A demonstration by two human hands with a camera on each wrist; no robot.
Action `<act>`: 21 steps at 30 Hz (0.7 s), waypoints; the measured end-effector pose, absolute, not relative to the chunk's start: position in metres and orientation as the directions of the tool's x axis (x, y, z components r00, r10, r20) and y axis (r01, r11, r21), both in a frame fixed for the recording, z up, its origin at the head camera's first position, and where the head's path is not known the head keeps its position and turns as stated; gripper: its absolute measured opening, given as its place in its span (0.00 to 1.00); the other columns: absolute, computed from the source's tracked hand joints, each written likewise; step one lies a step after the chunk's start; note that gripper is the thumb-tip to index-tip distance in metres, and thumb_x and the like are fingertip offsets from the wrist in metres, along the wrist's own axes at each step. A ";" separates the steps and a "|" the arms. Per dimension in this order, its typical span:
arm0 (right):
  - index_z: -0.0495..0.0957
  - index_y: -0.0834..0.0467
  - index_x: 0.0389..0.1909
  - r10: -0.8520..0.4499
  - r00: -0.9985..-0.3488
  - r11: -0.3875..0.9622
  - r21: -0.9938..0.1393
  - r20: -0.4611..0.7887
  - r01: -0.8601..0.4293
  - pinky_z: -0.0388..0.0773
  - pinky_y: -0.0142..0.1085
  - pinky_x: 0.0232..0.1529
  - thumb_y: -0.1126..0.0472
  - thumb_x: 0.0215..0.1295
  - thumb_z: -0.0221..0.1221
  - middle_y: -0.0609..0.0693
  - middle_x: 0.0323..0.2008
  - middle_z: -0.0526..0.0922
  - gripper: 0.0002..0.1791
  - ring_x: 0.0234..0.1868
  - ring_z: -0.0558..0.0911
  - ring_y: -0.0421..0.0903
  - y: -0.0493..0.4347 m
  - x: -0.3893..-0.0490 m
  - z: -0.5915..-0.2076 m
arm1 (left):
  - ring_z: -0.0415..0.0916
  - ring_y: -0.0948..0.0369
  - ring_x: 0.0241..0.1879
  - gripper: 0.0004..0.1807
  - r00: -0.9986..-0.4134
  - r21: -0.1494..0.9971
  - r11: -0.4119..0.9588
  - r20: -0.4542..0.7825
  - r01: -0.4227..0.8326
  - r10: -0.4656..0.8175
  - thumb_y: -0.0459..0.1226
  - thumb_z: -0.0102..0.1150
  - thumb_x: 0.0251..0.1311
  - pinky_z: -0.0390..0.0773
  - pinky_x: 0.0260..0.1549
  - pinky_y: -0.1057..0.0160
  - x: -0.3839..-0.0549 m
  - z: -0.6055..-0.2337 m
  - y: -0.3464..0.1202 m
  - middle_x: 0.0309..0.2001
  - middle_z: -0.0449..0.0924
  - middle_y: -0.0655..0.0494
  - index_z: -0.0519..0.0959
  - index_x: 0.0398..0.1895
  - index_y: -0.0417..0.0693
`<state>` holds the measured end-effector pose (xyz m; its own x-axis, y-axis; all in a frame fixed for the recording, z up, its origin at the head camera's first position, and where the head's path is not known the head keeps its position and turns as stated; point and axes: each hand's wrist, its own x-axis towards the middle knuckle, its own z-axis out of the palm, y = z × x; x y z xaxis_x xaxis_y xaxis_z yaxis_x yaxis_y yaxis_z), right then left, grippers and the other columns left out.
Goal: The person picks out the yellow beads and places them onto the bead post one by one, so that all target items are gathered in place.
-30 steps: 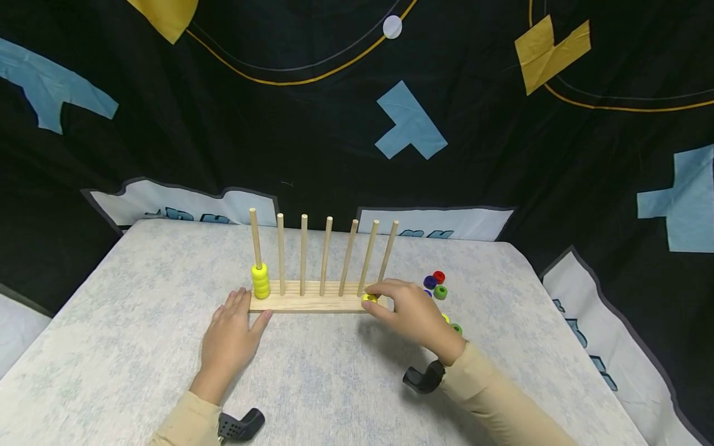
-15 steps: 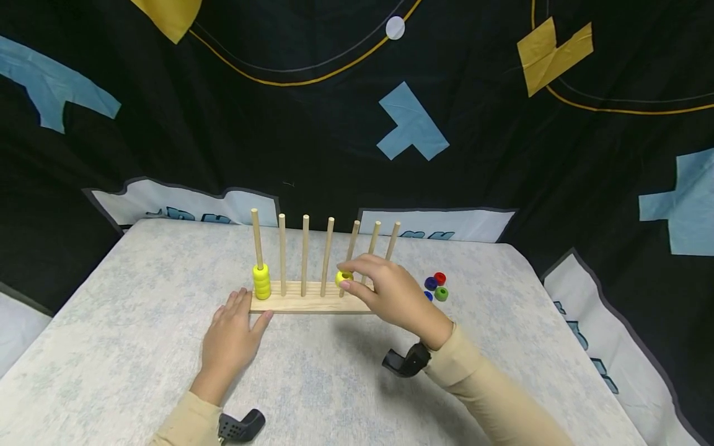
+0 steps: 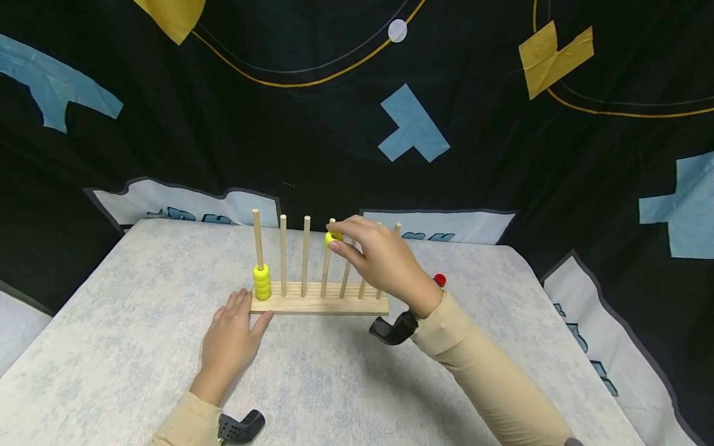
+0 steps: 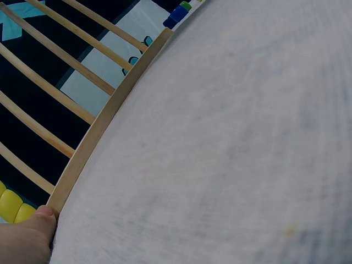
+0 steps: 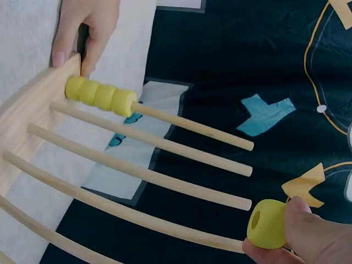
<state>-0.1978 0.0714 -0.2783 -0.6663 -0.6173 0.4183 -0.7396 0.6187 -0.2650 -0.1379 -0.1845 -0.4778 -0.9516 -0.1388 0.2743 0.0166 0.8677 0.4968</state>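
A wooden base (image 3: 318, 306) with a row of several upright pegs stands on the table. Its leftmost peg bears a stack of yellow beads (image 3: 262, 283). My left hand (image 3: 231, 341) lies at the base's left end, fingers straight beside it and thumb (image 4: 43, 217) at the front edge. Up near the peg tops, my right hand (image 3: 382, 257) pinches one yellow bead (image 5: 267, 225) between thumb and fingers. In the head view that bead overlaps the upper part of the fourth peg (image 3: 326, 272); the right wrist view shows its hole facing the peg side.
Behind the right wrist, a red bead (image 3: 440, 280) shows on the table; other loose beads there are mostly hidden. Blue beads (image 4: 175, 17) appear past the base's far end in the left wrist view. A black curtain (image 3: 312, 142) hangs behind the table.
My right hand has lifted the yellow bead from low at the base's right end, moving it left and up toward the fourth peg's top. The left hand has stayed in place.
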 end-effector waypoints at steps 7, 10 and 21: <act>0.79 0.53 0.60 -0.598 -0.655 0.624 -0.245 0.461 -0.742 0.77 0.29 0.31 0.52 0.72 0.58 0.46 0.52 0.83 0.19 0.37 0.81 0.38 0.063 -0.210 -0.274 | 0.57 0.34 0.72 0.38 -0.950 0.496 0.868 0.281 0.020 -0.139 0.48 0.57 0.68 0.54 0.72 0.36 -0.138 -0.477 -0.184 0.70 0.62 0.27 0.63 0.70 0.28; 0.79 0.54 0.60 -0.591 -0.641 0.608 -0.253 0.489 -0.753 0.76 0.29 0.31 0.53 0.72 0.58 0.46 0.53 0.83 0.19 0.34 0.78 0.38 0.061 -0.213 -0.272 | 0.57 0.34 0.72 0.38 -0.949 0.494 0.869 0.283 0.024 -0.135 0.48 0.57 0.69 0.54 0.72 0.37 -0.138 -0.477 -0.184 0.69 0.62 0.27 0.63 0.70 0.29; 0.78 0.52 0.62 -0.557 -0.696 0.617 -0.336 0.453 -0.712 0.81 0.31 0.46 0.52 0.73 0.57 0.45 0.56 0.82 0.20 0.48 0.83 0.39 0.041 -0.229 -0.260 | 0.57 0.34 0.72 0.38 -0.952 0.497 0.868 0.273 0.018 -0.136 0.48 0.58 0.68 0.54 0.72 0.36 -0.138 -0.476 -0.184 0.70 0.62 0.27 0.63 0.70 0.28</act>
<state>-0.2287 0.0415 -0.2596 -0.6965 -0.5568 0.4527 -0.7117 0.6168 -0.3362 -0.1375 -0.1839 -0.4764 -0.9523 -0.1363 0.2730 0.0184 0.8675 0.4971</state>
